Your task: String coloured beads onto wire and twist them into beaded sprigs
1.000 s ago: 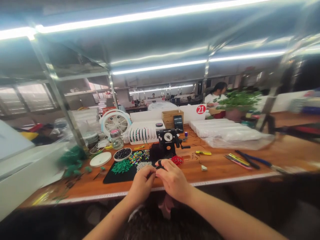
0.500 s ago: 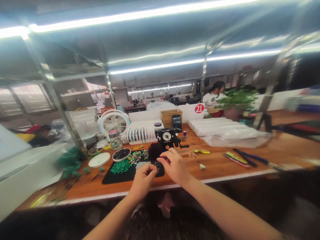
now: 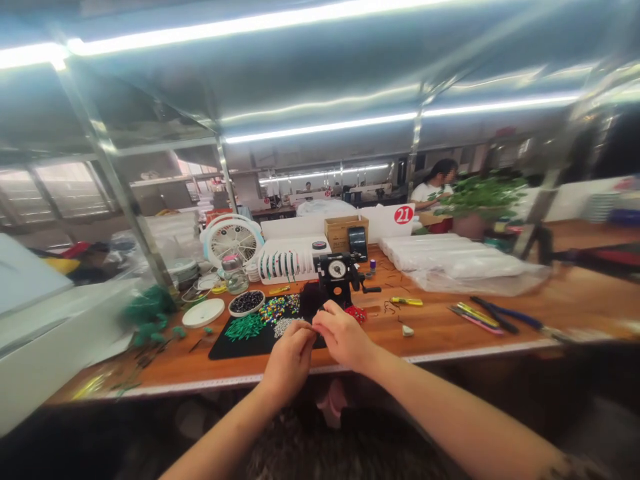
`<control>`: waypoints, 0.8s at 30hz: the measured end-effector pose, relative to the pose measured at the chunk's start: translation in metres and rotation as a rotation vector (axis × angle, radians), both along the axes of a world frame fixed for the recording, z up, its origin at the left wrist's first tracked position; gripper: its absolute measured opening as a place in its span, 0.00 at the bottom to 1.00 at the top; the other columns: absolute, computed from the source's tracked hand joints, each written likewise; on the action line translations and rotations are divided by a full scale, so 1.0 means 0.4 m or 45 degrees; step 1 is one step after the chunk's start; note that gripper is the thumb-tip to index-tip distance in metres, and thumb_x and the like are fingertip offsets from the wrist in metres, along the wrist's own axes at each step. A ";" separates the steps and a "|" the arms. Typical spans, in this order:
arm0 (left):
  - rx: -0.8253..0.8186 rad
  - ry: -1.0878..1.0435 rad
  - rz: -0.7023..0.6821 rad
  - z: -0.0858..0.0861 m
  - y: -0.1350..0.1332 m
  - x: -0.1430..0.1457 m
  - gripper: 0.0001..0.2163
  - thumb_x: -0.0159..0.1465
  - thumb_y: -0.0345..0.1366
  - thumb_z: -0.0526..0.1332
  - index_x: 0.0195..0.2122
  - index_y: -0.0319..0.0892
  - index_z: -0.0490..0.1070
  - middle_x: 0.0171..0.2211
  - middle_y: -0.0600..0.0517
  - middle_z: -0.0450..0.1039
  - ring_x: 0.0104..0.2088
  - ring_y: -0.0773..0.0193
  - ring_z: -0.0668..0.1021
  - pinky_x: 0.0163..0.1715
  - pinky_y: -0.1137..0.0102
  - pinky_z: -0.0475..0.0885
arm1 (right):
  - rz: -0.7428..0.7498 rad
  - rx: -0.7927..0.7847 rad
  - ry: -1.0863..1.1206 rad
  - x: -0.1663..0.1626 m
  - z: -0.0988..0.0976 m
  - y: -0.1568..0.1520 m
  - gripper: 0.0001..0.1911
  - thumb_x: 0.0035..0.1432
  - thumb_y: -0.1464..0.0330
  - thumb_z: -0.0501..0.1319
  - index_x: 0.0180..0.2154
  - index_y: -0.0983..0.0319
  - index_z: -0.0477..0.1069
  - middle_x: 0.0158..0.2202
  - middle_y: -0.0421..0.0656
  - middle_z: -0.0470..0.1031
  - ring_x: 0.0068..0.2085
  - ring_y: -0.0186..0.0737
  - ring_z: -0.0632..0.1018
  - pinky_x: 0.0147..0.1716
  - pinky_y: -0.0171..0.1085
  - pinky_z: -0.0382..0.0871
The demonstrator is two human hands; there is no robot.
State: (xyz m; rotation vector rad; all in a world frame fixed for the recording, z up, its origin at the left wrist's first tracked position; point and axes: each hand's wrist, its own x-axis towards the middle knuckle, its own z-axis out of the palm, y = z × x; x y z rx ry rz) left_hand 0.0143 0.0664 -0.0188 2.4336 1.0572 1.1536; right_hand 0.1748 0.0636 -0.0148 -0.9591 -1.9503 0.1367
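Note:
My left hand [image 3: 291,357] and my right hand [image 3: 346,339] meet fingertip to fingertip over the front edge of a black mat [image 3: 225,348]. Both are closed in a pinch; whatever lies between the fingers is too small or hidden to make out. Green tube-like pieces [image 3: 244,327], multicoloured beads [image 3: 273,310] and silvery-white small pieces [image 3: 284,327] lie in heaps on the mat, left of my hands. Behind my fingers sits a dark bundle [image 3: 312,297]. A black machine with a dial and crank [image 3: 338,272] stands just beyond, and a red heap [image 3: 357,313] shows past my right hand.
A round dish of black beads [image 3: 247,303] and a white lid [image 3: 203,312] lie left. Behind are a fan [image 3: 233,241], a jar [image 3: 234,275] and white spools [image 3: 280,265]. Pliers [image 3: 510,313], a yellow cutter [image 3: 407,302] and wrapped white rolls [image 3: 450,257] lie right. A person sits beyond the partition.
My hands have come together, the right one moving slightly left and down to the left fingertips. The red heap now shows beside the machine. The whole view has shifted slightly.

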 end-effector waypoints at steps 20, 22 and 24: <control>-0.811 -0.594 0.006 0.009 0.019 0.005 0.07 0.53 0.38 0.60 0.21 0.40 0.68 0.14 0.58 0.61 0.15 0.71 0.62 0.17 0.75 0.56 | -0.129 -0.077 0.086 -0.029 -0.053 -0.046 0.08 0.57 0.74 0.56 0.27 0.64 0.71 0.32 0.45 0.70 0.36 0.41 0.71 0.37 0.37 0.65; -0.701 -0.498 -0.019 0.019 0.013 -0.003 0.05 0.53 0.35 0.62 0.23 0.41 0.71 0.19 0.55 0.68 0.21 0.67 0.69 0.23 0.73 0.63 | -0.087 0.098 -0.063 -0.023 -0.034 -0.048 0.09 0.58 0.75 0.52 0.31 0.64 0.71 0.38 0.49 0.67 0.41 0.44 0.69 0.42 0.41 0.64; -0.425 -0.320 -0.040 0.022 0.009 -0.009 0.03 0.55 0.33 0.60 0.26 0.42 0.73 0.27 0.51 0.72 0.31 0.63 0.73 0.33 0.69 0.68 | -0.008 0.062 -0.103 -0.016 -0.009 -0.033 0.10 0.59 0.76 0.51 0.33 0.63 0.70 0.40 0.49 0.65 0.40 0.42 0.70 0.41 0.40 0.65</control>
